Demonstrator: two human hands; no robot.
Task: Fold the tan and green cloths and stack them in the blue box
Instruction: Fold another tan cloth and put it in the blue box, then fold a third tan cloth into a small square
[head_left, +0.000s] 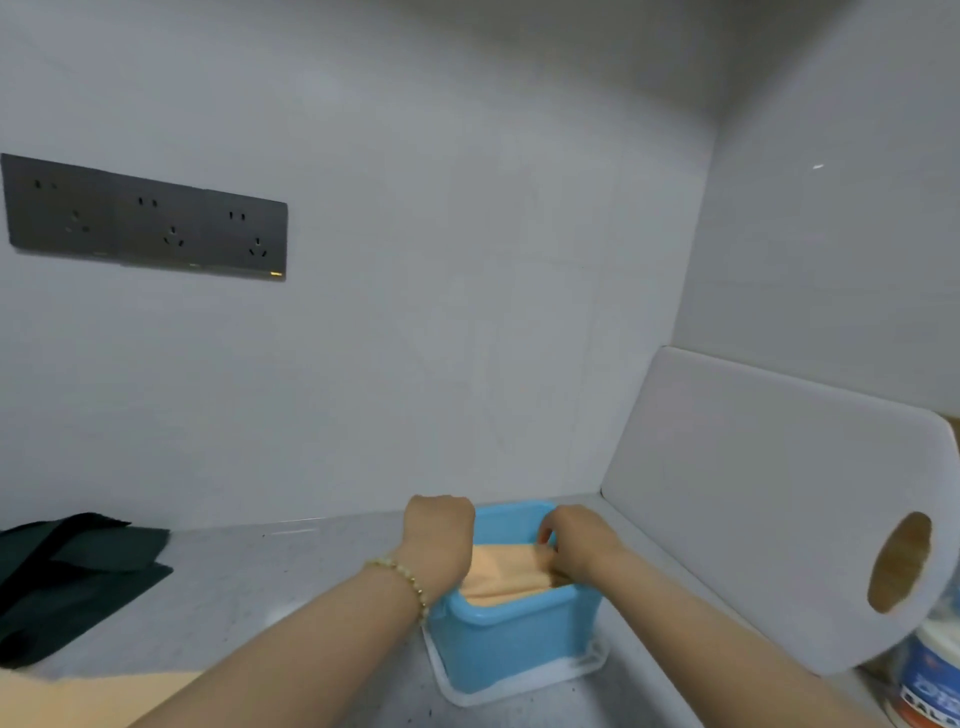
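The blue box (511, 647) stands on a white tray on the grey counter, low and right of centre. A folded tan cloth (501, 574) lies inside it. My left hand (441, 540) reaches into the box at its left side, fingers curled down onto the cloth and hidden behind the knuckles. My right hand (576, 543) is at the right side, fingers curled on the cloth's edge. A dark green cloth (72, 577) lies loosely folded on the counter at far left. Another tan cloth (88, 699) shows at the bottom left edge.
A white cutting board (779, 499) leans against the right wall beside the box. A jar (924, 675) stands at the bottom right corner. A grey socket strip (145, 221) is on the back wall. The white tray (519, 686) sits under the box.
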